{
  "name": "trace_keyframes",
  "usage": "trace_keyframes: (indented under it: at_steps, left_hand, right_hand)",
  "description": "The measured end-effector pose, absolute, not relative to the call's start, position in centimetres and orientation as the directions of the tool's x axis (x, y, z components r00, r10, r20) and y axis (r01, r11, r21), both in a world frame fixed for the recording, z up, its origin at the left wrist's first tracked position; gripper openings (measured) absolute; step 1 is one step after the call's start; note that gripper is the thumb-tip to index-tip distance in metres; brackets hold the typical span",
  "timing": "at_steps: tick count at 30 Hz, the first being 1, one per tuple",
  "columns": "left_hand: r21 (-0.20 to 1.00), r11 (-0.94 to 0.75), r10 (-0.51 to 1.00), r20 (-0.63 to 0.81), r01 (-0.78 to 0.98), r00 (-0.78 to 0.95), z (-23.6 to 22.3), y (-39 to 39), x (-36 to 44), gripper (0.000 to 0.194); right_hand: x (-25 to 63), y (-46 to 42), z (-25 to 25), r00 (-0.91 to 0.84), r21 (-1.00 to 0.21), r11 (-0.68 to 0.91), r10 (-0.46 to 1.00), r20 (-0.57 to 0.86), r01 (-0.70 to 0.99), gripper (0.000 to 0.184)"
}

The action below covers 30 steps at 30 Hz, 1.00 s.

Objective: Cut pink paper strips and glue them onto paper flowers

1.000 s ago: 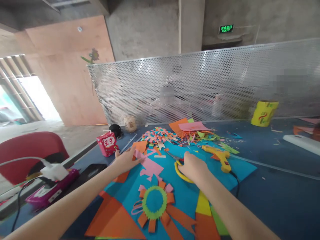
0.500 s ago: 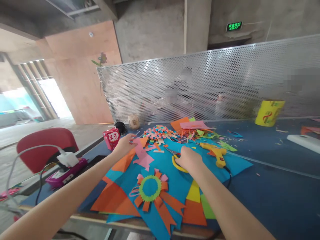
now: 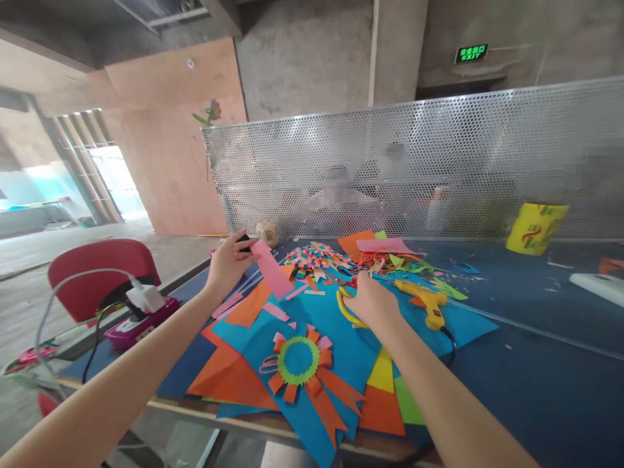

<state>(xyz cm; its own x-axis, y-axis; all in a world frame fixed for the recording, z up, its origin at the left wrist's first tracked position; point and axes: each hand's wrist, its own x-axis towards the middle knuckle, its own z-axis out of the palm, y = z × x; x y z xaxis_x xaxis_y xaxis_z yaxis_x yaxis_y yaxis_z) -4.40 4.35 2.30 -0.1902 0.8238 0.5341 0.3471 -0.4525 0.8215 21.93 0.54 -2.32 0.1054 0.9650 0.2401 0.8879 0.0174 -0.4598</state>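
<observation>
My left hand (image 3: 231, 261) pinches the upper end of a pink piece of felt or paper (image 3: 272, 272), held up above the blue sheet. Yellow-handled scissors (image 3: 347, 313) are in my right hand (image 3: 373, 300), their blades pointing away to the left. A rosette (image 3: 298, 361) with a green jagged ring, orange and pink loops and orange tails lies flat on the blue sheet (image 3: 336, 351) near me. Pink strips (image 3: 277, 311) and an orange piece (image 3: 251, 304) lie between my hands and the rosette.
A yellow glue gun (image 3: 425, 300) with a black cord lies to the right. Behind are a multicoloured rosette pile (image 3: 319, 257) and scraps (image 3: 400, 261). A purple power strip (image 3: 141, 325) sits at the left edge; a yellow roll (image 3: 536, 227) stands before the perforated screen (image 3: 439, 156).
My left hand has picked the pink piece off the blue sheet and lifted it up and away. My right hand has kept hold of the scissors. The view has shifted somewhat.
</observation>
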Motion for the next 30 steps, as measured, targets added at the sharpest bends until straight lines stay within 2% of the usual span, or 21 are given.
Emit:
trace_keyframes:
  at_steps: [5,10,16,19,22,26,30]
  left_hand:
    - [0.819,-0.568,0.776,0.564,0.075,-0.282,3.4,3.4,-4.6,0.069]
    - [0.892,-0.441,0.890,0.422,-0.096,-0.175,3.4,2.4,-3.0,0.060]
    - [0.928,-0.304,0.951,0.309,-0.217,-0.009,3.4,2.4,-1.3,0.058]
    - [0.947,-0.243,0.959,0.267,-0.210,0.093,3.5,2.3,-0.8,0.061]
    - [0.941,-0.253,0.944,0.291,-0.225,0.156,3.6,2.4,-0.6,0.067]
    - [0.899,-0.318,0.918,0.371,-0.301,0.137,3.3,3.0,-0.5,0.075]
    - [0.872,-0.346,0.919,0.389,-0.345,0.061,2.1,3.3,-0.6,0.086]
  right_hand:
    - [21.9,0.9,-2.3,0.067,-0.648,0.221,0.919,0.389,0.729,0.025]
    - [20.8,0.7,-2.6,-0.032,-0.822,0.425,0.894,0.447,0.378,0.021]
    - [20.0,0.9,-2.6,0.007,-0.914,0.404,0.914,0.405,0.045,0.031]
    - [20.1,0.9,-2.3,0.025,-0.925,0.376,0.927,0.375,-0.053,0.033]
    - [19.9,1.0,-2.2,0.009,-0.929,0.350,0.936,0.352,-0.119,0.034]
    - [19.1,1.0,-2.8,-0.038,-0.929,0.329,0.940,0.340,-0.167,0.036]
    - [18.2,0.4,-3.2,-0.050,-0.920,0.328,0.937,0.345,-0.215,0.042]
